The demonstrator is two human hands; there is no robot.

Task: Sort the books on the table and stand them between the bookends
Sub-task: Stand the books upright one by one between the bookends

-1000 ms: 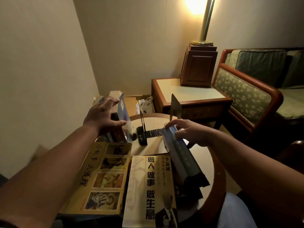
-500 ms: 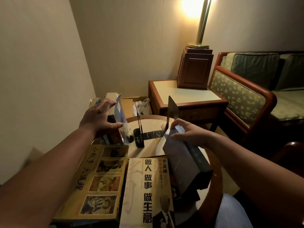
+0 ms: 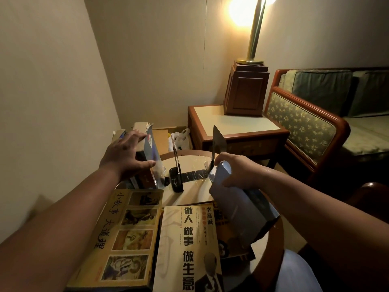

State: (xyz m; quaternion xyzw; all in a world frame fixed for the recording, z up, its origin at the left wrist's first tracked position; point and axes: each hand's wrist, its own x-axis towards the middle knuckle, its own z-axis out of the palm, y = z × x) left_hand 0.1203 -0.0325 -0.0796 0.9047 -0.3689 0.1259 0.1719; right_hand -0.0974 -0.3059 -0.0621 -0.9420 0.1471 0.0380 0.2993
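Two black metal bookends stand on the round table (image 3: pixel 193 197): the left bookend (image 3: pixel 176 165) and the right bookend (image 3: pixel 217 144), joined by a black base strip. My left hand (image 3: pixel 126 154) rests on top of upright books (image 3: pixel 147 157) left of the left bookend, thumb against a glossy blue cover. My right hand (image 3: pixel 233 171) grips the top end of a thick grey-blue book (image 3: pixel 237 209), tilted up on its edge just right of the gap. Two books lie flat in front: a yellow picture-cover book (image 3: pixel 126 234) and a cream book with large black characters (image 3: pixel 189 245).
Another book (image 3: pixel 223 228) lies under the tilted one. Behind the round table stand a wooden side table (image 3: pixel 235 125) with a lamp base (image 3: pixel 246 89), a cardboard box and plastic bag (image 3: pixel 180 138) on the floor, and a sofa (image 3: pixel 311 123) at the right. A wall runs close on the left.
My right hand has tipped the grey-blue book from nearly flat up onto its edge, its top end rising toward the right bookend. The left hand stays on the upright books.
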